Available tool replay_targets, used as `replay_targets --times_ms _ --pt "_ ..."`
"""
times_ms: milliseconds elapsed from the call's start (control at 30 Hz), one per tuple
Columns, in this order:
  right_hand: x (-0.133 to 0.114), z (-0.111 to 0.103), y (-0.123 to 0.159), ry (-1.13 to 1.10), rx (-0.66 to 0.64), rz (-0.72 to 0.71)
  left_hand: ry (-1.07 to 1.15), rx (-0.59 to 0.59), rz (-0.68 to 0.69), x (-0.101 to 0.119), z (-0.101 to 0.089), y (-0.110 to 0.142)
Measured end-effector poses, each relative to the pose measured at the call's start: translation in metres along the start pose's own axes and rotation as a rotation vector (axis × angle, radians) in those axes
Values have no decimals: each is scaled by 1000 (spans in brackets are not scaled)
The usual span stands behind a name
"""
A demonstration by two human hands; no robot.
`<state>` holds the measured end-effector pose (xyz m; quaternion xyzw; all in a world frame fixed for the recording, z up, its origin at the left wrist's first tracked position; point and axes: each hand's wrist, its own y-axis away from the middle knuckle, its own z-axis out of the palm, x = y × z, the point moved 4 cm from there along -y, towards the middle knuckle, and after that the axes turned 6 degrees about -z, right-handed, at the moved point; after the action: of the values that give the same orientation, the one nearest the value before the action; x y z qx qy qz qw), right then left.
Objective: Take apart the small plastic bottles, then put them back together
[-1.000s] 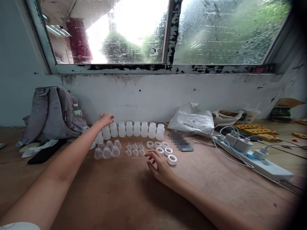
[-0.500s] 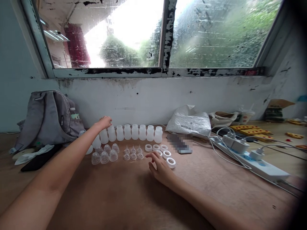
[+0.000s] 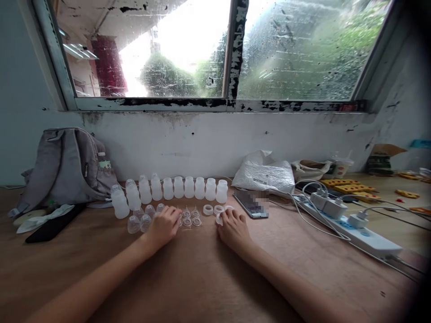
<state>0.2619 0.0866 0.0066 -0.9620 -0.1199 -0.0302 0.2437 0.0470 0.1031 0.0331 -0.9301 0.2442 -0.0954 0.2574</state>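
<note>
Bottles [image 3: 189, 188]: near the wall [image 3: 188, 152], four capped, six left bare
Left hand [image 3: 164, 224]: bent fingers by teats [image 3: 186, 214], can't tell grip
Right hand [image 3: 235, 225]: curled fingers over white rings [image 3: 208, 212], can't tell either

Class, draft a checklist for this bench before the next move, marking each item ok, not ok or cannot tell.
1. Bottles standing upright in a row: ok.
2. Every bottle capped: not ok, only the left four have clear caps.
3. Left hand holding a clear teat: cannot tell.
4. Right hand at the white rings: ok.
5. Power strip apart from both hands: ok.
</note>
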Motion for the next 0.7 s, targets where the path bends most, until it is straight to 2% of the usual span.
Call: replay_targets --times_ms 100,267,400,500,567,633,700 --pt "1 0 1 21 -28 -3 41 13 -21 4 21 27" --pt "-14 -2 5 -145 -36 -95 109 -37 -49 -6 34 32" --pt "-27 1 10 -325 -12 -126 154 21 -13 -4 26 34" --pt "-30 7 11 -455 -20 -142 223 70 102 9 16 40" --pt "-31 8 10 -560 19 -166 278 78 199 19 10 45" --pt "-31 5 10 -659 96 -179 332 49 286 28 7 48" --pt "-33 1 11 -727 163 -187 393 -32 357 33 8 50"
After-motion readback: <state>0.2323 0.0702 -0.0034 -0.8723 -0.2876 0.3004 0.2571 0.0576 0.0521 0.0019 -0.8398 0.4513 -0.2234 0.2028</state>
